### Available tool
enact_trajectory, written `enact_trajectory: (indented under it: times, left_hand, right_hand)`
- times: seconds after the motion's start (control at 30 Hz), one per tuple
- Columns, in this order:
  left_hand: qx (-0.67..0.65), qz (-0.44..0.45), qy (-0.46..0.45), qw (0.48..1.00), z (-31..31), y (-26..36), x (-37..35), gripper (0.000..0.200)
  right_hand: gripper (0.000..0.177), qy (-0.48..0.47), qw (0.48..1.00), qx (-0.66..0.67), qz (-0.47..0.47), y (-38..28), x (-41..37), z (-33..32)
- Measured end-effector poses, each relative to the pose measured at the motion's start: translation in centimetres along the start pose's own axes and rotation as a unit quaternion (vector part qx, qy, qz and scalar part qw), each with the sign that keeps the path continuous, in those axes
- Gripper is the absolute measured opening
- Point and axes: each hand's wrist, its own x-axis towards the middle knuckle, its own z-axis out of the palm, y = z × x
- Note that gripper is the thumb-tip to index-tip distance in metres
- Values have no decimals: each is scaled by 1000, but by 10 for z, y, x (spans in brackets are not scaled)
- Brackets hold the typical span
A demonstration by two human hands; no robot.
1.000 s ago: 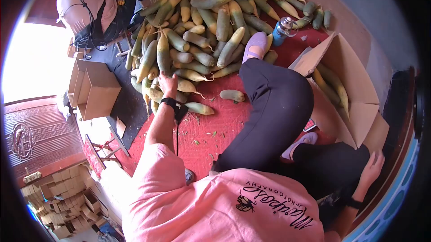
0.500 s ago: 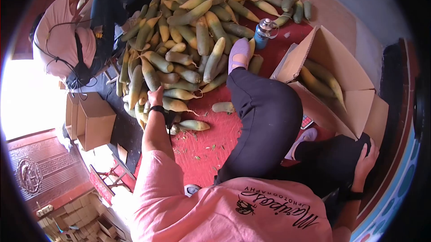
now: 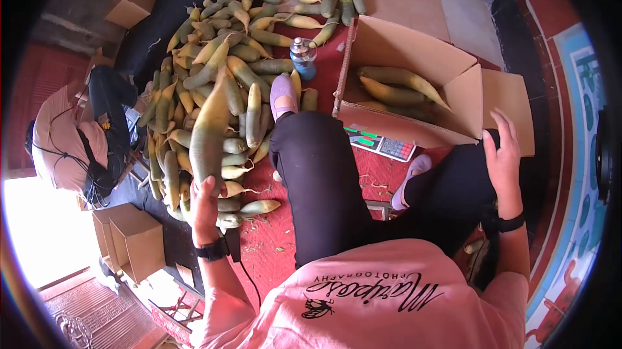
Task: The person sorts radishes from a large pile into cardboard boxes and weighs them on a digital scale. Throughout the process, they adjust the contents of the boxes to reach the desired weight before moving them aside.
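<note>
A large green and yellow radish [image 3: 210, 132] is held upright by its thick green end in my left hand [image 3: 205, 206], in front of the big radish pile [image 3: 188, 99]. My right hand [image 3: 503, 158] is raised near the right side of an open cardboard box [image 3: 414, 119], fingers apart and holding nothing. Several radishes [image 3: 395, 93] lie inside the box. Beneath the box's near edge a scale with a keypad [image 3: 394, 148] shows green lit digits.
A blue bottle [image 3: 303, 60] stands between pile and box. Another person [image 3: 71, 128] sits at the left near smaller cardboard boxes [image 3: 133, 239]. My legs [image 3: 321, 180] extend over the red mat [image 3: 269, 245]; another box [image 3: 131, 5] is at the back left.
My left hand has lifted a radish from the pile. My right hand has left my knee and moved up beside the box. The view has shifted, showing more of the box and scale.
</note>
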Motion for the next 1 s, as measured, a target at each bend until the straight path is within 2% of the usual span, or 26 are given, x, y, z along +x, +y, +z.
enact_trajectory:
  times: [0.03,0.07,0.1,0.23,0.3,0.33,0.37,0.4,0.43,0.5,0.57,0.63,0.67,0.7,0.77,0.8,0.83,0.9,1.0]
  left_hand:
    - [45,22,-43,998,20,26,-8,52]
    - [86,19,-115,989,53,65,-26,68]
    - [139,-2,-147,979,68,84,-34,77]
    - [28,-39,-257,965,139,125,-61,81]
    - [41,-26,-344,938,151,124,-61,77]
    - [43,-66,-386,919,158,129,-63,71]
    - [100,-9,-442,891,168,132,-61,67]
    - [133,38,-476,869,173,128,-59,65]
    - [166,84,-508,841,175,121,-57,63]
    - [115,87,-506,851,177,117,-65,57]
    - [52,-12,-364,930,176,121,-72,51]
    - [24,55,-301,952,156,102,-59,46]
    - [39,47,-229,972,146,98,-57,43]
    - [56,39,-156,985,136,93,-55,41]
    - [44,76,-96,991,113,68,-44,34]
    - [48,62,-53,996,100,54,-41,29]
    - [46,60,-52,996,88,40,-37,29]
    - [0,-7,30,1000,65,8,-35,28]
    - [38,-37,70,996,30,-44,-35,27]
  right_hand:
    - [41,13,999,21,-28,-21,8,-7]
    - [46,26,994,55,-87,-48,11,-21]
    - [52,39,984,88,-149,-76,18,-32]
    - [69,38,937,145,-316,-105,14,-38]
    - [69,67,928,160,-331,-102,12,-30]
    - [68,110,925,157,-329,-99,12,-29]
    - [68,152,920,154,-328,-96,14,-30]
    - [61,124,935,93,-320,-92,8,-37]
    - [61,125,934,93,-323,-86,0,-36]
    - [54,68,960,116,-246,-73,-12,-28]
    - [51,77,964,82,-239,-66,-10,-30]
    - [50,32,991,20,-128,-52,-8,-30]
    - [52,-18,997,27,-64,-45,-3,-29]
    - [52,-30,999,18,-39,-37,3,-26]
    - [52,-90,996,-5,18,-26,20,-17]
    - [46,-115,992,-29,35,-26,30,-15]
    - [46,-117,992,-30,34,-23,40,-8]
    - [44,-182,982,-49,16,-12,56,13]
    - [40,-224,973,-61,0,-2,76,54]
